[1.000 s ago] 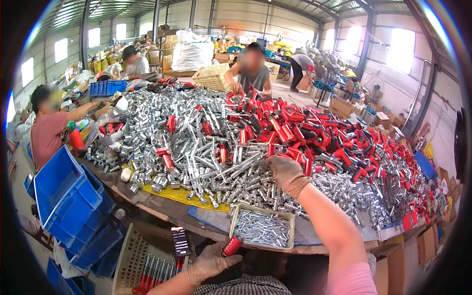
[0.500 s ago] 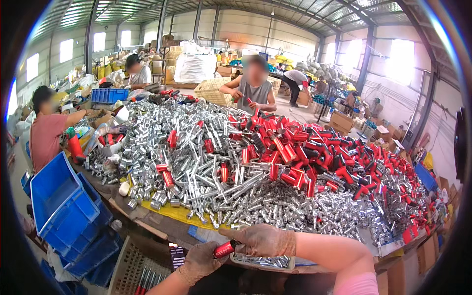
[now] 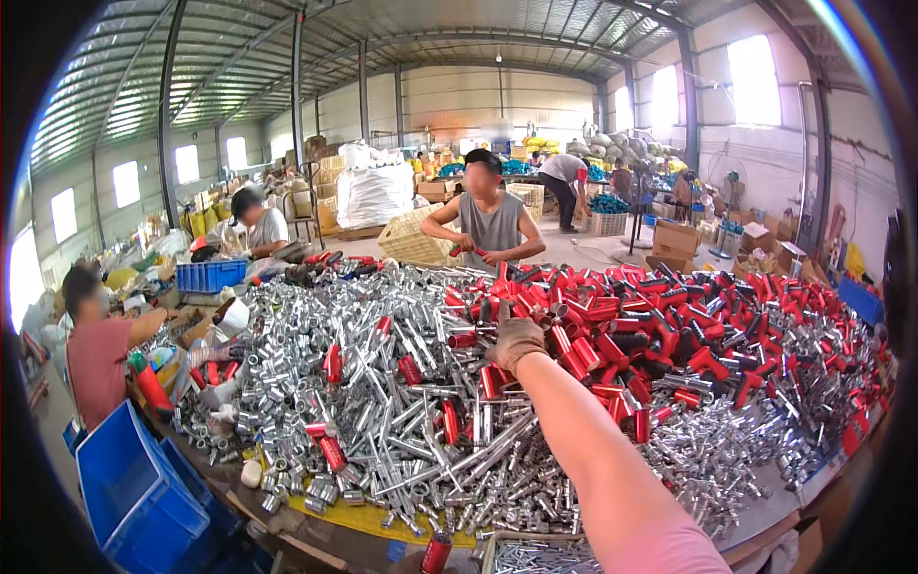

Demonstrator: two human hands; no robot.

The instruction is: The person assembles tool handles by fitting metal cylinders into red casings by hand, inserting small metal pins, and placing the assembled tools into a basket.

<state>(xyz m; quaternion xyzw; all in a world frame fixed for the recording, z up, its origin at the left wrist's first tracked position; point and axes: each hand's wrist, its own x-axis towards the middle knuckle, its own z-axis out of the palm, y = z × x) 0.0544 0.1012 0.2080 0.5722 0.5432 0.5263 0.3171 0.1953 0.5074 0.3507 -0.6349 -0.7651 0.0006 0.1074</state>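
My right hand, in a thin grey-brown glove, reaches far forward over the heap. It is at the near left edge of the pile of red tool handles, some with black grips. A finger points outward and I see nothing held; part of the hand's underside is hidden. Loose silver rods and sockets lie to its left. At the bottom edge a short red cylinder stands upright with a metal end on top. My left hand is out of the picture.
Blue bins stand at the near left. A tray of small metal pins sits at the near edge. Across the heap a person handles a red part; two more people work at the left. Cardboard boxes are stacked behind on the right.
My right hand has left the red cylinder near me and stretched forward to the red pile. My left hand has dropped out of view. The view has tilted up.
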